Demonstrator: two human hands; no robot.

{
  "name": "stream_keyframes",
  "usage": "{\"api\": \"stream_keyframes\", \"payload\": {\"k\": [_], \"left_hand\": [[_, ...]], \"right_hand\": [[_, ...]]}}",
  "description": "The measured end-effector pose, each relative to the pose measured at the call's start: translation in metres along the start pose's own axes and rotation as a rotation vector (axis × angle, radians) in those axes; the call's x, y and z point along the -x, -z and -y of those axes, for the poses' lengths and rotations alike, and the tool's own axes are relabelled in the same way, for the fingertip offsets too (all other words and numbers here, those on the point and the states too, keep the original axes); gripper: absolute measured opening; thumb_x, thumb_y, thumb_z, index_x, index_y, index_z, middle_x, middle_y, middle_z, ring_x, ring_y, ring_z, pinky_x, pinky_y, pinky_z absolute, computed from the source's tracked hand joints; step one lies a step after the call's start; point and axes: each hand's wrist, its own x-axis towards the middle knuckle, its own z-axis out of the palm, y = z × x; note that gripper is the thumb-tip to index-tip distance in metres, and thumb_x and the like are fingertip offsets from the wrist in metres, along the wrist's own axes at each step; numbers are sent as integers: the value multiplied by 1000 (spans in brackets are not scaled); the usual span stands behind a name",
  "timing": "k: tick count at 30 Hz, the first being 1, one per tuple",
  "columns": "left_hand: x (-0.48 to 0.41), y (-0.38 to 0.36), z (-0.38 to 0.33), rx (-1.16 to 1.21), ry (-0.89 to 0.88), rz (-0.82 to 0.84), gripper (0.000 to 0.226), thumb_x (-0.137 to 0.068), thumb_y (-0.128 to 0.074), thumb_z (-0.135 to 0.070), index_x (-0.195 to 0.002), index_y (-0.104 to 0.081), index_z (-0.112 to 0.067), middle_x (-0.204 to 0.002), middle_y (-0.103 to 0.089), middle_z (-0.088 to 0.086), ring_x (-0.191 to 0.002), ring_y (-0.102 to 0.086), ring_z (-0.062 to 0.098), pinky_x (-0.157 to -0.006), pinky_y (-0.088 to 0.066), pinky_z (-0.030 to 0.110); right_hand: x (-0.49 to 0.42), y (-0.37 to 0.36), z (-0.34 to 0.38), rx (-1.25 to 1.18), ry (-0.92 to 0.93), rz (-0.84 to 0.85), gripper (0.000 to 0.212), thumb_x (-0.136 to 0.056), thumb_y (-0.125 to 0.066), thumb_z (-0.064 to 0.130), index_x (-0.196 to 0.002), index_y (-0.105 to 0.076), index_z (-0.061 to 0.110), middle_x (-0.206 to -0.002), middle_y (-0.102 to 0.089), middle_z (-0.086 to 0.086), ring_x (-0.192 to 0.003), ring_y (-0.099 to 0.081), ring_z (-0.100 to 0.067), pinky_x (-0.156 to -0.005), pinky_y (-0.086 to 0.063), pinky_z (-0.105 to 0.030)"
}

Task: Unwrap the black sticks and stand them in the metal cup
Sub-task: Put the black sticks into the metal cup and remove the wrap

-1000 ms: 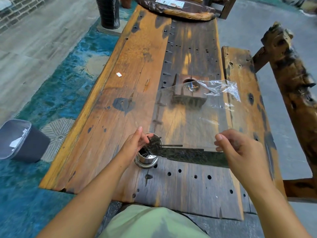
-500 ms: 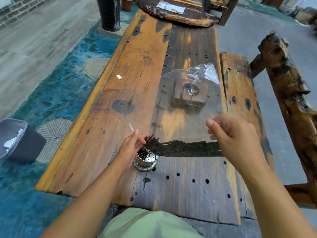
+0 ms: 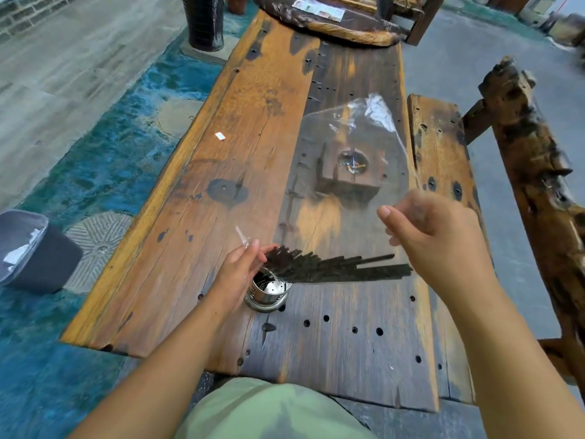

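Just above the cup (image 3: 269,291), the left hand (image 3: 235,270) pinches the wrap (image 3: 342,210) by the fanned sticks (image 3: 332,267); right of the cup, the right hand (image 3: 433,239) pinches the wrap's edge.

Both our bare forearms reach forward. Our left grip (image 3: 242,267) pinches thumb against fingertips; our right grip (image 3: 433,245) sits higher, fingers curled under, thumb pointing left.

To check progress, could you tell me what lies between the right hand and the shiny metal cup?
In the head view, thin black sticks lie there, fanned inside a clear plastic wrapper.
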Motion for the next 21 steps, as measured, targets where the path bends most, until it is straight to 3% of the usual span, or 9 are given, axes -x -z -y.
{"api": "stream_keyframes", "payload": {"k": [2, 5, 7, 11, 16, 21], "left_hand": [[2, 1, 2, -7, 5, -3, 31, -103, -44, -22, -75, -50, -11, -107, -76, -6, -129, -54, 18, -119, -30, 43], [3, 0, 3, -30, -1, 0, 27, -102, -45, -21, -78, -47, -10, -114, -74, -2, -132, -52, 16, -120, -29, 42], [3, -2, 1, -38, -6, 4, 26, -102, -45, -21, -78, -47, -9, -118, -71, -1, -131, -52, 14, -119, -30, 40], [3, -3, 1, -45, -5, 5, 26, -103, -43, -18, -79, -47, -9, -115, -71, -2, -123, -56, 6, -117, -33, 36], [6, -4, -1, -95, -12, 28, 26, -104, -43, -18, -80, -49, -9, -115, -71, -5, -114, -58, -6, -114, -36, 30], [5, -1, 1, -81, -28, 18, 27, -104, -43, -19, -79, -49, -10, -120, -71, 1, -126, -56, 11, -114, -36, 35]], "right_hand": [[-3, 0, 2, -25, -27, 14, 23, -93, -61, 40, -82, -59, 20, -72, -71, -4, -72, -69, -22, -71, -58, -48], [-9, -1, 1, -78, -90, 84, 5, -90, -59, 22, -87, -59, 18, -80, -71, -4, -79, -68, -25, -75, -58, -51], [-11, 4, -2, -136, -110, 106, 5, -89, -58, 15, -88, -60, 19, -83, -71, -2, -81, -70, -24, -76, -58, -50], [-7, 10, -15, -62, -58, 109, 6, -93, -64, 21, -90, -63, 25, -85, -69, 8, -81, -67, -9, -74, -58, -40], [7, 14, -26, -149, -21, -15, 2, -90, -70, 24, -92, -69, 23, -88, -71, 9, -85, -69, -12, -79, -59, -48], [6, 9, -20, -160, -5, -57, 4, -92, -68, 24, -87, -68, 24, -80, -69, 12, -80, -67, -7, -76, -59, -44]]}}
